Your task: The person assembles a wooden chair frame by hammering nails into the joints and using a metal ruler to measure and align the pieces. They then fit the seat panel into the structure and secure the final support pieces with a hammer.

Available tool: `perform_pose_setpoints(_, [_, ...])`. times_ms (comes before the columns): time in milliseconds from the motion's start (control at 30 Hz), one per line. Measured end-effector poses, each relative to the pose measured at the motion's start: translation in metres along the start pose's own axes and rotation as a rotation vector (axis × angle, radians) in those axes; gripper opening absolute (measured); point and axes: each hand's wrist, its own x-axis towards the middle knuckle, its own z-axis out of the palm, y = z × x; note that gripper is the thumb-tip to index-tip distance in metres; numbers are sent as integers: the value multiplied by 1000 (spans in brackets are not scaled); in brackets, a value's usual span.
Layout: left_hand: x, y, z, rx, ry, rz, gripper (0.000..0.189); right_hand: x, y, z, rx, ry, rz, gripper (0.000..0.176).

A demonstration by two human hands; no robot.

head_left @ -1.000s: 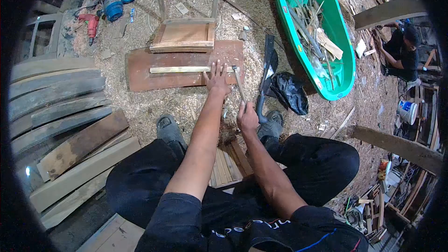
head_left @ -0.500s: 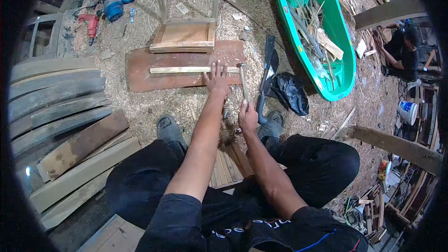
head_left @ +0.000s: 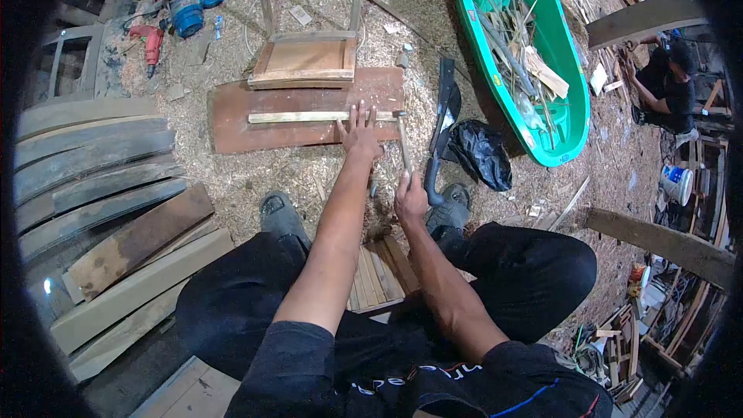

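My left hand [head_left: 360, 139] lies with fingers spread over a narrow wooden strip [head_left: 290, 117], pressing near its right part. The strip rests on a reddish-brown board [head_left: 240, 135] on the ground. My right hand [head_left: 411, 197] is wrapped round the lower handle of a hammer [head_left: 405, 149]. The hammer's small dark head is right at the strip's right end. Just beyond the strip, a wooden frame with a panel [head_left: 303, 58] and two upright legs stands on the board's far edge.
A machete [head_left: 443, 120] and a black plastic bag [head_left: 481, 155] lie right of the hammer. Farther right is a green tub [head_left: 574, 112] of wood scraps. A red drill [head_left: 151, 48] and blue power tool [head_left: 187, 14] lie far left, above stacked planks [head_left: 101, 155]. A person [head_left: 672, 85] crouches at the right.
The hammer head has dropped slightly toward the right end of the strip. My left hand keeps its place on the strip.
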Motion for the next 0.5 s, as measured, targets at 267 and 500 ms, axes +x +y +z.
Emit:
perform_pose_setpoints(267, [3, 0, 3, 8, -21, -14, 117, 5, 3, -2, 41, 24, -54, 29])
perform_pose_setpoints(500, [4, 0, -3, 15, -13, -11, 113, -3, 10, 2, 85, 3, -48, 30])
